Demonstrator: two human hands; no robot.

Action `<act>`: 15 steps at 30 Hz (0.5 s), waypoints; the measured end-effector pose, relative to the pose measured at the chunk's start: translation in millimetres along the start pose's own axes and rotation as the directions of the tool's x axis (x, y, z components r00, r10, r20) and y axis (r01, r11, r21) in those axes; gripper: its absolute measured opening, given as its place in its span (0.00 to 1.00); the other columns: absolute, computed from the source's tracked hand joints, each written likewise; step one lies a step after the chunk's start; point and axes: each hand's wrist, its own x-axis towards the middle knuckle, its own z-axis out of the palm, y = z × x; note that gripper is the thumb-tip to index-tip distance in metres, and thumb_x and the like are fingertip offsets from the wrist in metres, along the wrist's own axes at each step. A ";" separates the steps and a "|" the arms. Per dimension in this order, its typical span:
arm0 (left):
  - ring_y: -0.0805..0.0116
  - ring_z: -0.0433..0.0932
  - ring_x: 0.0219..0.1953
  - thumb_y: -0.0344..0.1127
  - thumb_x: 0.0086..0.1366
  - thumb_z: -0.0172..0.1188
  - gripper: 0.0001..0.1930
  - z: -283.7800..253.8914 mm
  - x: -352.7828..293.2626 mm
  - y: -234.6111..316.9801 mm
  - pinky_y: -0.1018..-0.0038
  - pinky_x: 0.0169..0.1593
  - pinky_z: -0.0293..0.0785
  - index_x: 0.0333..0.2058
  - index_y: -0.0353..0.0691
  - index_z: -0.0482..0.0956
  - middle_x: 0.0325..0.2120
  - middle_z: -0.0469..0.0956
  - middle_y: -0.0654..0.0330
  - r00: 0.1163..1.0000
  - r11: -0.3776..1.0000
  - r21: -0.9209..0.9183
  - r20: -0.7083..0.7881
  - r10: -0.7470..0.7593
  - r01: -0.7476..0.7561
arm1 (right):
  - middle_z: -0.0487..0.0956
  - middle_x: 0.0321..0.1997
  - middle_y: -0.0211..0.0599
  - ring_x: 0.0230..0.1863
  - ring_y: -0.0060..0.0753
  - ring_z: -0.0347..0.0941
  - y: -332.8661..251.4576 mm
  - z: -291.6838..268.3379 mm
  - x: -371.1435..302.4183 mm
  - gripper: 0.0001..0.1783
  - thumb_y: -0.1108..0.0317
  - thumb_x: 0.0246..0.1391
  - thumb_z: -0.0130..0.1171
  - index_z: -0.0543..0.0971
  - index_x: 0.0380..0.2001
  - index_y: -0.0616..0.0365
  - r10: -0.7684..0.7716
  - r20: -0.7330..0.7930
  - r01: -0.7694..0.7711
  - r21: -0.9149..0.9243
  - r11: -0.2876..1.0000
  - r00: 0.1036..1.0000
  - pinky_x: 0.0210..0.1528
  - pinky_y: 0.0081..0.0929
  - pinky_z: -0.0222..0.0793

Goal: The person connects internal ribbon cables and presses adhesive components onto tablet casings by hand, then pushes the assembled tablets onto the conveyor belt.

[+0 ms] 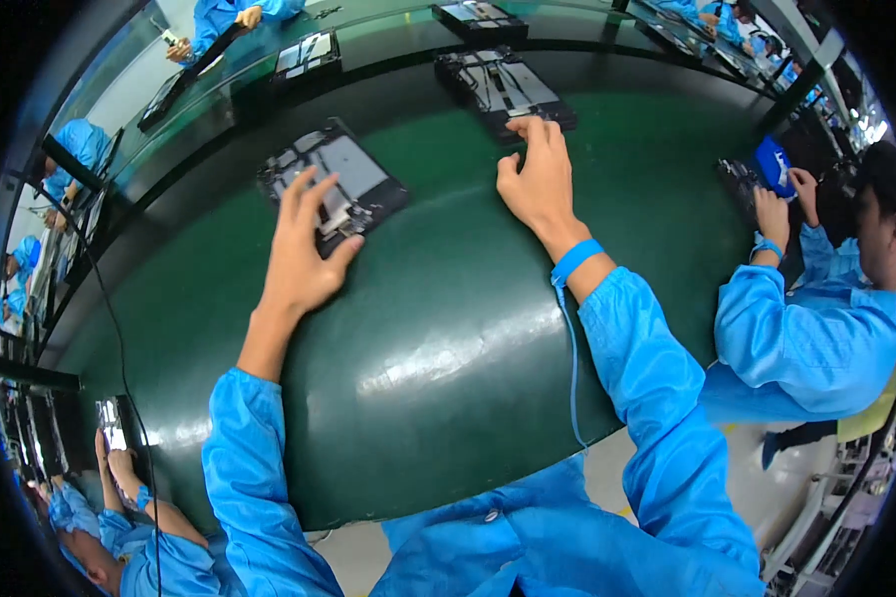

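Note:
My left hand point(304, 244) lies flat with fingers spread on the near edge of a black tablet chassis point(353, 164) with a grey plate inside, resting on the green belt point(448, 328). My right hand point(540, 179) reaches forward, its fingertips touching the near corner of a second black open chassis point(498, 85) farther along the belt. Neither device is lifted. A blue wrist strap point(577, 261) with a coiled cord circles my right wrist. Both arms wear blue sleeves.
More open chassis point(307, 55) lie on the far belt lane. A co-worker in blue at the right point(806, 328) handles a device with a blue piece point(773, 164). Another person point(119, 527) works at lower left; others stand across the line point(231, 15).

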 end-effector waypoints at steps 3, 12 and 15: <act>0.39 0.66 0.77 0.30 0.62 0.75 0.39 -4.6 15.0 -39.9 0.53 0.78 0.65 0.72 0.43 0.72 0.75 0.66 0.45 0.995 0.990 0.144 -0.103 0.009 0.006 | 0.76 0.56 0.50 0.56 0.57 0.78 1.7 8.8 7.7 0.21 0.77 0.53 0.62 0.79 0.53 0.60 -0.004 -0.042 0.003 -0.020 1.000 0.999 0.64 0.46 0.77; 0.44 0.68 0.75 0.13 0.59 0.51 0.35 4.5 14.7 -62.9 0.38 0.82 0.49 0.65 0.42 0.78 0.65 0.77 0.52 0.943 0.918 0.381 -0.333 0.028 0.107 | 0.76 0.49 0.44 0.48 0.45 0.79 1.9 37.8 39.8 0.13 0.76 0.48 0.63 0.79 0.39 0.58 0.171 -0.051 -0.126 0.478 0.869 0.984 0.47 0.36 0.77; 0.45 0.68 0.75 0.13 0.59 0.51 0.34 1.8 10.1 -60.7 0.39 0.82 0.50 0.64 0.41 0.79 0.64 0.78 0.53 0.946 0.917 0.392 -0.318 0.066 0.068 | 0.77 0.50 0.44 0.49 0.45 0.80 -4.1 44.0 39.1 0.15 0.77 0.46 0.61 0.80 0.40 0.59 0.093 -0.013 -0.079 0.421 0.904 0.996 0.46 0.37 0.76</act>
